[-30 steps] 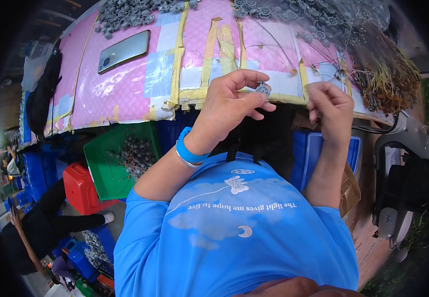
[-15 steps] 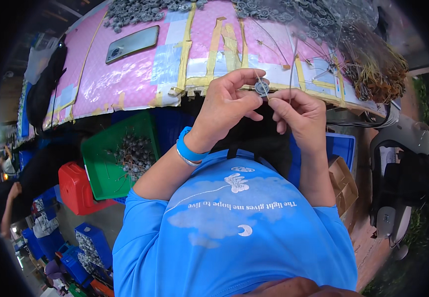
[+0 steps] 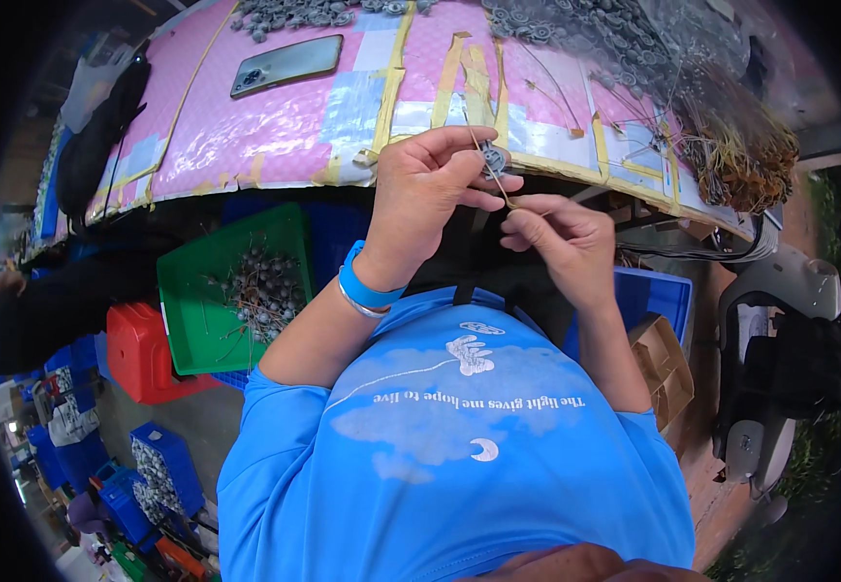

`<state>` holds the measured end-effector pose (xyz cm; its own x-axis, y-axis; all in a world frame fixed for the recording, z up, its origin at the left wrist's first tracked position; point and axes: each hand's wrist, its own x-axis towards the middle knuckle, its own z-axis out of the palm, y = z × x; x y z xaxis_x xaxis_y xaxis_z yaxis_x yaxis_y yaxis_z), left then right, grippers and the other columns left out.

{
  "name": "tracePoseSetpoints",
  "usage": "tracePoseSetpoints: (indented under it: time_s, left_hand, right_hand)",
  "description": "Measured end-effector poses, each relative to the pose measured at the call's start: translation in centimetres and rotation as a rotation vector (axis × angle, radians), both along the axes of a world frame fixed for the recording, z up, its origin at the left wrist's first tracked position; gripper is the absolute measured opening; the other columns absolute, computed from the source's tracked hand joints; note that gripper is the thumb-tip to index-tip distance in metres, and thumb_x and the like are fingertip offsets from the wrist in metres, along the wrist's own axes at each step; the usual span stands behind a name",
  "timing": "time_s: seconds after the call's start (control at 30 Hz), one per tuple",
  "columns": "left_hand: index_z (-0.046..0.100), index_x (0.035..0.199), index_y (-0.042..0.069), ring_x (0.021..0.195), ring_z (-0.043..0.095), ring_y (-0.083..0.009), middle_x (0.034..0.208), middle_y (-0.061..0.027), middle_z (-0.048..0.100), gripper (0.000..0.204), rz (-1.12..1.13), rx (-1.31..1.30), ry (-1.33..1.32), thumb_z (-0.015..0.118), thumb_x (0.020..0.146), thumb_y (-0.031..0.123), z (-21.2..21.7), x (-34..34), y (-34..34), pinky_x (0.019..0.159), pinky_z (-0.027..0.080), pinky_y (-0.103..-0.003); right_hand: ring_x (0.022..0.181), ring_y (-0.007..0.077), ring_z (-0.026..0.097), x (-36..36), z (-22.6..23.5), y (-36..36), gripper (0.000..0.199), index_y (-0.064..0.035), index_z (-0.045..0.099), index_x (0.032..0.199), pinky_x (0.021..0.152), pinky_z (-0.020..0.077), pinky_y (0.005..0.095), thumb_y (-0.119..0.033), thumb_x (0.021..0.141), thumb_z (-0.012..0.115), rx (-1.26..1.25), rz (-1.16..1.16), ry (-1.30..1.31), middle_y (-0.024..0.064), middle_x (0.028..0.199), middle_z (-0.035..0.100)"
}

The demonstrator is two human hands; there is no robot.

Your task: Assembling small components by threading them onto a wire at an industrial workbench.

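Plainly, shirt (image 3: 527, 495) bears lettering (image 3: 479, 400); left hand (image 3: 412, 194) holds disc (image 3: 495, 160).

Upper garment: bright blue short-sleeved shirt (image 3: 527, 495). Front print: pale cloud patches (image 3: 377, 425), white crescent (image 3: 485, 450), one row of white lettering (image 3: 479, 400), oval emblem (image 3: 481, 328), white figure (image 3: 471, 357) with thin trailing line (image 3: 396, 386). Left wrist (image 3: 387, 254) carries a flat blue wristband (image 3: 367, 284) and narrow silver-coloured bangle (image 3: 359, 301).

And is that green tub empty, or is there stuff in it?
Partly filled: a cluster of small grey pieces lies in the green tub, and bare green shows around them.
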<state>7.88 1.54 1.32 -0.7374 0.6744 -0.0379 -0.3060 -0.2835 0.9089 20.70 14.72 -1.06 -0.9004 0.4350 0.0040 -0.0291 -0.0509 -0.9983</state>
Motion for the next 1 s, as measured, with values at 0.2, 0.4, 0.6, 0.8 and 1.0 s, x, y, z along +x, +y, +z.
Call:
tracePoseSetpoints:
  time_s: [0.2, 0.4, 0.6, 0.8, 1.0]
  left_hand:
    - [0.061, 0.119, -0.009, 0.075, 0.073, -0.0258, 0.098, -0.0192, 0.071, 0.03, -0.138, 0.054, -0.051, 0.055, 0.093, 0.004, -0.2, 0.2, -1.2, 0.064, 0.062, -0.029]
    - [0.062, 0.116, -0.008, 0.07, 0.072, -0.0244, 0.093, -0.0151, 0.07, 0.029, -0.236, -0.028, 0.015, 0.061, 0.09, 0.006, 0.4, 1.1, -1.3, 0.061, 0.061, -0.03]
    - [0.063, 0.109, -0.008, 0.066, 0.072, -0.0255, 0.089, -0.0168, 0.07, 0.024, -0.21, 0.04, -0.012, 0.061, 0.088, 0.004, 0.2, 0.2, -1.2, 0.056, 0.061, -0.031]
    - [0.061, 0.106, -0.006, 0.067, 0.072, -0.0243, 0.09, -0.0192, 0.07, 0.022, -0.176, 0.05, -0.034, 0.064, 0.086, 0.003, -1.5, -0.5, -0.2, 0.056, 0.06, -0.03]
    - [0.056, 0.122, -0.008, 0.077, 0.071, -0.02, 0.094, -0.0122, 0.067, 0.039, -0.192, 0.136, 0.139, 0.067, 0.085, -0.004, -1.8, -0.5, 0.8, 0.07, 0.057, -0.028]
  right_hand:
    - [0.082, 0.0122, 0.068, -2.1, -1.0, 0.4, 0.021, 0.0036, 0.069, 0.113, 0.073, 0.0556, 0.0255, -0.005, 0.094, 0.063, 0.649, -0.104, 0.109, 0.008, 0.095, 0.072]
    - [0.108, 0.023, 0.063, -3.9, 0.0, 1.2, 0.025, 0.0024, 0.067, 0.114, 0.096, 0.0491, 0.0358, -0.015, 0.099, 0.056, -0.143, 0.248, 0.339, 0.0217, 0.123, 0.063]
    - [0.106, 0.0257, 0.064, -4.7, 0.3, 1.4, 0.019, 0.0016, 0.067, 0.099, 0.094, 0.0506, 0.0376, -0.015, 0.098, 0.058, -0.358, 0.215, 0.371, 0.0254, 0.123, 0.063]
    - [0.088, 0.0171, 0.067, -5.4, -0.2, 1.1, 0.016, 0.0049, 0.069, 0.101, 0.077, 0.0551, 0.0283, -0.008, 0.096, 0.061, -0.582, 0.073, 0.262, 0.0169, 0.108, 0.069]
    - [0.084, 0.0159, 0.067, -6.1, -0.7, 2.4, 0.016, 0.0054, 0.069, 0.101, 0.076, 0.0566, 0.028, -0.007, 0.094, 0.064, -0.623, 0.054, 0.147, 0.0145, 0.102, 0.07]
